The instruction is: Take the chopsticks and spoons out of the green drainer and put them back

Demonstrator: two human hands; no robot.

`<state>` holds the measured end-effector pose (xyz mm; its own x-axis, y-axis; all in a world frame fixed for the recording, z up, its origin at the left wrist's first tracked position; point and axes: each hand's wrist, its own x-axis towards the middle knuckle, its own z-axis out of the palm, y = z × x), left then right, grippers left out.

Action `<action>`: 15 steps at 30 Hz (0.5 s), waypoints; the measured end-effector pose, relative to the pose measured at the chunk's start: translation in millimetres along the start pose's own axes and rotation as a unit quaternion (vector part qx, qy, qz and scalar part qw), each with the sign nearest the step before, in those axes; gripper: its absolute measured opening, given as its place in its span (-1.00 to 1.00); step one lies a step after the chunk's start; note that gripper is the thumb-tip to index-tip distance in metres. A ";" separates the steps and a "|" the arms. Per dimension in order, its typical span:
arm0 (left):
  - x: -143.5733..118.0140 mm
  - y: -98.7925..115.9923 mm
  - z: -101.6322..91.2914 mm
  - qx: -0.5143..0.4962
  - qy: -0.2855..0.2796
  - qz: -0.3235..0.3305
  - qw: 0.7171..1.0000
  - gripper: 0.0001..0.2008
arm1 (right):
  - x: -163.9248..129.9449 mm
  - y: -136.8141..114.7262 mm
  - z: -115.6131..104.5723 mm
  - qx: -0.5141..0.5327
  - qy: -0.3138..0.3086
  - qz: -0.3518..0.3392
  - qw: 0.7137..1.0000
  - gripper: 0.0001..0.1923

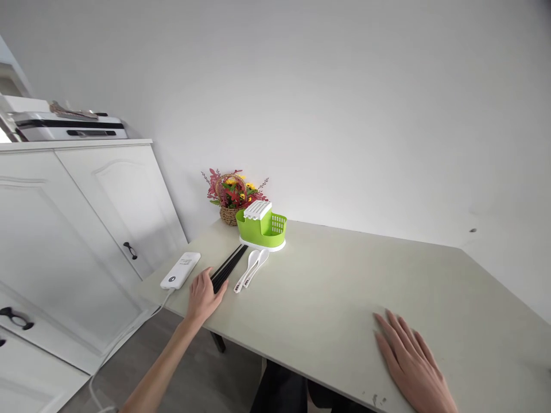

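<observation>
At the near left of the table, my left hand point(203, 295) has its fingers and thumb on either side of a bundle of black chopsticks point(230, 266), closed on its near end. The bundle lies on the tabletop, its far end close to a green and white utensil holder point(253, 229). Just right of the chopsticks, two white spoons point(251, 269) lie side by side, bowls toward the holder. My right hand point(411, 361) rests flat and open at the right front of the table, fingers stretched out, holding nothing.
A white power bank point(181, 270) with a white cable point(129, 328) lies left of my left hand. Behind the holder stands a wicker basket of artificial flowers point(232, 195). White cabinets point(99, 218) flank the table point(327, 292), and a wall closes its back.
</observation>
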<state>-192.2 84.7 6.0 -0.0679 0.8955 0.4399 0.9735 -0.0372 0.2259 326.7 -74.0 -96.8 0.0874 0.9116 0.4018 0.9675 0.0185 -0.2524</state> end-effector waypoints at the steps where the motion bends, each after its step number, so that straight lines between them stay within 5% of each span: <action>1: 3.0 -0.3 0.0 0.013 -0.013 0.003 1.000 -0.39 | 0.5 -0.3 0.4 0.000 0.003 0.002 1.000 -0.32; 11: 76.3 38.4 -15.6 0.148 -0.202 0.007 0.968 -0.67 | 1.5 -1.6 -0.5 0.009 0.003 0.007 1.000 -0.32; 15: 89.8 43.6 -9.7 0.148 -0.221 0.008 0.964 -0.76 | 2.2 -2.4 -0.8 0.010 0.004 0.015 1.000 -0.34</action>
<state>-157.9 159.2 63.7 -0.0170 0.9998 0.0126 0.9978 0.0177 -0.0643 324.7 -72.3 -94.6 0.1173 0.9088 0.4004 0.9593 0.0006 -0.2824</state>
